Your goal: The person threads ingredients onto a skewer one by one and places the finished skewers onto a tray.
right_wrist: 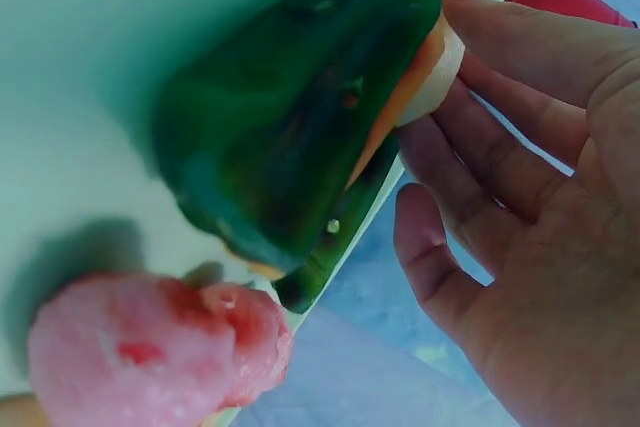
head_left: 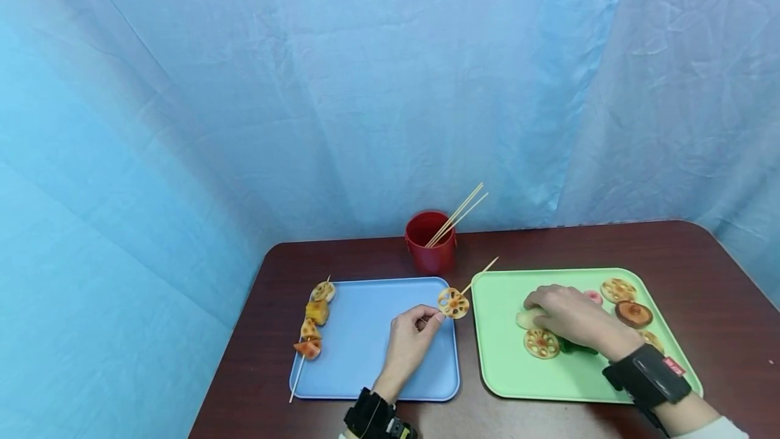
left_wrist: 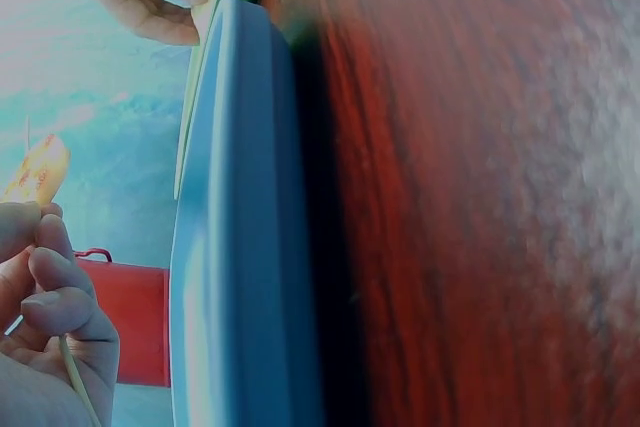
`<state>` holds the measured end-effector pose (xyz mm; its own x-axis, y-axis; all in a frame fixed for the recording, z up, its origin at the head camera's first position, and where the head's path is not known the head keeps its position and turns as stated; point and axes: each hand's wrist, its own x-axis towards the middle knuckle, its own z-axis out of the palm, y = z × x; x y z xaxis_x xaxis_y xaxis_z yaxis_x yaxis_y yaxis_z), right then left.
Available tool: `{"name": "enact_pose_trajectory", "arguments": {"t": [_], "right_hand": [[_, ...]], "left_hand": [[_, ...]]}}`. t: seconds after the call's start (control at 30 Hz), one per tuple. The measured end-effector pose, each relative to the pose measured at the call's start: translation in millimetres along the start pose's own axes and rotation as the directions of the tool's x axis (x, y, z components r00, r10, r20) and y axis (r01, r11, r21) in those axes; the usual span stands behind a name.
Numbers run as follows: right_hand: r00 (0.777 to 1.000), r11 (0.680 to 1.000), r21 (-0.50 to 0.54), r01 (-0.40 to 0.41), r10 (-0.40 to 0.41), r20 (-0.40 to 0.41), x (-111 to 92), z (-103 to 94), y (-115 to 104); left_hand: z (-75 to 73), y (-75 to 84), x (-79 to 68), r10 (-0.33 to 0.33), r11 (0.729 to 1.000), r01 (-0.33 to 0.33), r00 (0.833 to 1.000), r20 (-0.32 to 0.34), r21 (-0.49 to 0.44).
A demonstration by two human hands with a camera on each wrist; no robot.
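My left hand pinches a wooden skewer over the right side of the blue tray. A browned lotus root slice is threaded on that skewer, just beyond the fingertips. My right hand is over the green tray, its thumb and fingers pinching a pale slice whose kind I cannot tell. Against that slice lies a dark green pepper-like piece, partly under the hand in the head view. Another lotus root slice lies beside it.
A loaded skewer lies along the blue tray's left edge. Behind the trays stands a red cup with several bare skewers. A mushroom cap, pink piece and more lotus slices lie on the green tray's right.
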<state>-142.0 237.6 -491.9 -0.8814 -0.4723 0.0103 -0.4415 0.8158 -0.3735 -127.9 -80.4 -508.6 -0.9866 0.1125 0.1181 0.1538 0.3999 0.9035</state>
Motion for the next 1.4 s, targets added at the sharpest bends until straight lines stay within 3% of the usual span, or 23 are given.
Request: {"name": "enact_pose_trajectory", "arguments": {"t": [0.33,0.63,0.8,1.07,1.4], "right_hand": [[0.999,0.995,0.083,-0.050,0.051,-0.009,0,-1.1,-4],[0.991,0.994,0.113,-0.001,0.016,-0.134,1,-2.0,-4],[0.988,0.984,0.176,-0.017,0.043,-0.151,1,-5.5,-5],[0.975,0.917,0.380,-0.122,0.183,-0.129,0,-9.1,-12],[0.938,0.835,0.529,-0.147,0.288,-0.194,2,-10.3,-17]], "left_hand": [[0.1,0.2,0.1,-0.005,1.000,0.005,1.000,0.001,-0.004],[-0.2,-0.1,-1.7,-0.016,1.000,0.016,1.000,-0.005,-0.011],[0.3,-0.2,-2.9,-0.013,1.000,0.013,1.000,0.000,-0.015],[1.2,0.8,-5.0,-0.020,1.000,0.020,1.000,0.018,-0.023],[2.3,1.9,-7.2,-0.020,0.999,0.020,0.999,0.032,-0.030]]}}
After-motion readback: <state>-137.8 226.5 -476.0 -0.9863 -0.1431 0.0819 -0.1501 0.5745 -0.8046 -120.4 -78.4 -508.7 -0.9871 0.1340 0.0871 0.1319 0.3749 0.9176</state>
